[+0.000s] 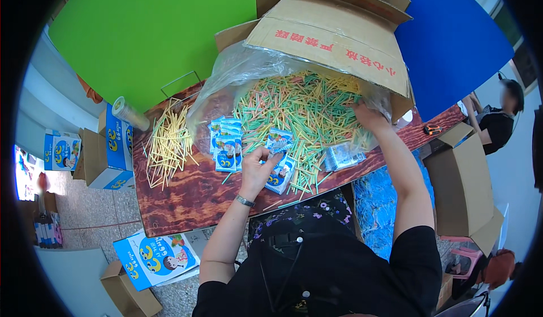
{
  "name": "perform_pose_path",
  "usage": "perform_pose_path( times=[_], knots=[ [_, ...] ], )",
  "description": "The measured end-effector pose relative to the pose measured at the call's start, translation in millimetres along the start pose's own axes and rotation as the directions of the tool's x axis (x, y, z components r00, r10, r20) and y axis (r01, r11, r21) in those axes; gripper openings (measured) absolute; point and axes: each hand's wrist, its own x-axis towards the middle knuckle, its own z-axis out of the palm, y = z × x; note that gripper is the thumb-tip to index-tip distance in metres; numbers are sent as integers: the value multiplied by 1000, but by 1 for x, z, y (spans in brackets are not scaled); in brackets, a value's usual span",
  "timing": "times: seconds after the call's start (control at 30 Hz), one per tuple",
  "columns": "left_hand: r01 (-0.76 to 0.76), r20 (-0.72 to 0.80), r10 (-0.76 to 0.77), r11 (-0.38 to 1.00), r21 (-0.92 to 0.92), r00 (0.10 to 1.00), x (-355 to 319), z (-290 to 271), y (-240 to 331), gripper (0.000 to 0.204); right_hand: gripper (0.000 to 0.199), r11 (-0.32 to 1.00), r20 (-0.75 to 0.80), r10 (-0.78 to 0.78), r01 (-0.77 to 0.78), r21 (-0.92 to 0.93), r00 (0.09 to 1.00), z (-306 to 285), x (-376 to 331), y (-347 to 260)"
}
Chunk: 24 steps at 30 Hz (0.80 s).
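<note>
My left hand (259, 173) pinches the edge of a small blue-and-white packet (279, 139) near the front of the table. Another such packet (281, 177) lies just beneath and beside these fingers. At the right side of a big heap of thin green, yellow and pink sticks (300, 105), my right hand (370, 117) reaches in. Its fingertips are down among the sticks, so I cannot make out whether they grip any. Left of my left hand, several blue-and-white packets (228, 147) lie in an overlapping pile. More packets (344, 157), seemingly clear-backed, rest below my right forearm.
A large cardboard box (334, 28) lies on its side behind the heap, its clear plastic liner (226, 68) spread out. Pale yellow sticks (169, 144) form a separate pile at left, beside a clear cylindrical container (130, 113). An open carton (461, 184) stands at right; a person (498, 122) is beyond.
</note>
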Motion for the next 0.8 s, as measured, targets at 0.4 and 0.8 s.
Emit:
perform_pose_path(
  times=[0.4,0.8],
  knots=[
    [-11,-64,10,1000,-13,998,-1,-5,-5,17,27,-70,312,-312,-349,934,897,-139,-24,-68],
    [-46,-112,62,989,140,992,1,-7,-6,15,20,486,176,-688,268,832,704,-232,-11,-116]
  ],
)
